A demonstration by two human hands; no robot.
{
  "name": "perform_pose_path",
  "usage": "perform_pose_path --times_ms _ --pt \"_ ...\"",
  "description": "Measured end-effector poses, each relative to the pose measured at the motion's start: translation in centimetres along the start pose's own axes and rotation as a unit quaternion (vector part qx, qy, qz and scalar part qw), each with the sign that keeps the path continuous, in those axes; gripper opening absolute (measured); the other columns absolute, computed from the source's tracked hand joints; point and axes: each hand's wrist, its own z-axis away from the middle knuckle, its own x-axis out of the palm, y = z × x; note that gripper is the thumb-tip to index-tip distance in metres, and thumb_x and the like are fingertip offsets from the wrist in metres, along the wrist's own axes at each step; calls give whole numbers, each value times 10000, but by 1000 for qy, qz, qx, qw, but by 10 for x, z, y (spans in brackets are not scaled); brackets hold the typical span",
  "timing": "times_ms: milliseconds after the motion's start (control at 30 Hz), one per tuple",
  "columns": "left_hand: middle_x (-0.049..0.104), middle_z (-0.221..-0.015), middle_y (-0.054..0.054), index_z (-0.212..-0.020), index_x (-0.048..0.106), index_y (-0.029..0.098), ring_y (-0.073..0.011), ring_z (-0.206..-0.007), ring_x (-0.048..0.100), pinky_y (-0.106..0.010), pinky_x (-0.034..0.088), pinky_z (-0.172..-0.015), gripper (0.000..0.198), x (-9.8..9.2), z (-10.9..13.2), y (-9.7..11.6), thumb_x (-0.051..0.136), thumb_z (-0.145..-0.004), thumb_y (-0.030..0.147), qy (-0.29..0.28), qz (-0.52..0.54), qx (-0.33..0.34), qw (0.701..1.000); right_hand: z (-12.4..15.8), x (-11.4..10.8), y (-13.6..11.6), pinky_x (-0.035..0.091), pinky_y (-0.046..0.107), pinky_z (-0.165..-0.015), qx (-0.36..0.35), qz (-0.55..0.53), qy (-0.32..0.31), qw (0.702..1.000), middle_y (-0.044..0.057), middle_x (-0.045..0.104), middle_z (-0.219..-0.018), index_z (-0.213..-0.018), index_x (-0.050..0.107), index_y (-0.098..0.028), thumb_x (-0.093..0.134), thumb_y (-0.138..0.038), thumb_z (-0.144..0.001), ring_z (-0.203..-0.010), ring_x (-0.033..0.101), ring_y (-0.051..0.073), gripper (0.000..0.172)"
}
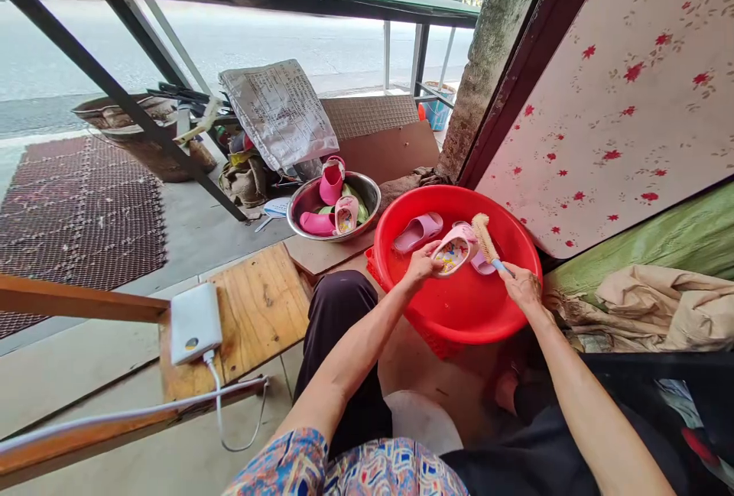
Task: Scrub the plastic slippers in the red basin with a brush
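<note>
Pink slipper (pixel 455 249) with a cartoon-printed insole sits just above a red plastic basin (pixel 459 305), clasped by the curled fingers of the left hand (pixel 421 263); the right hand (pixel 521 287) closes around a blue-handled brush (pixel 485 240), bristles against the slipper's edge.

Landmark: red plastic basin (pixel 456 309)
Free: the air above the basin can be passed through.
Inside: a pink slipper (pixel 417 232) is lying in it.
Left: passage is blocked by a steel bowl (pixel 372 198).
Right: passage is blocked by a floral wall panel (pixel 625 98).
</note>
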Motion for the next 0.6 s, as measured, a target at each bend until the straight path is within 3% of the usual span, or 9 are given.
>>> perform_pose_path --times_ms 100,200,333,467,600 --pt "804 -1157 -57 -1309 751 206 -269 -1039 743 -316 603 -857 777 2 1 -2 703 -561 3 2 -59 23 998 13 -10 -8 484 308 -735 -22 26 4 999 138 831 -1106 -1363 788 -231 545 -409 -1035 -964 737 276 446" --pt "795 -1210 -42 -1348 728 252 -292 -1113 719 -326 580 -902 780 4 7 -6 720 -594 53 47 -158 66 984 24 -22 -19 452 310 -724 -46 83 7 995 138 812 -1100 -1395 763 -235 528 -359 -1058 -949 722 267 429" --pt "802 -1118 -31 -1501 606 263 -313 -1089 711 -355 539 -933 851 6 15 -8 732 -669 137 76 -282 89 952 35 -35 -39 369 310 -640 -74 151 0 986 109 777 -1061 -1421 741 -279 530 -365 -1080 -870 702 242 411" --pt "805 -1081 -33 -1547 520 242 -328 -1091 719 -364 506 -962 873 7 15 -7 740 -706 166 100 -337 84 932 53 -35 -63 300 317 -579 -113 199 -19 973 88 748 -1014 -1436 724 -296 534 -348 -1078 -754 670 208 408" --pt "805 -1116 -37 -1506 513 275 -310 -1095 735 -367 509 -977 736 7 11 -5 725 -801 253 139 -357 87 919 75 -33 -75 318 295 -578 -171 192 -52 965 58 748 -998 -1432 718 -329 558 -316 -1058 -748 672 183 407"
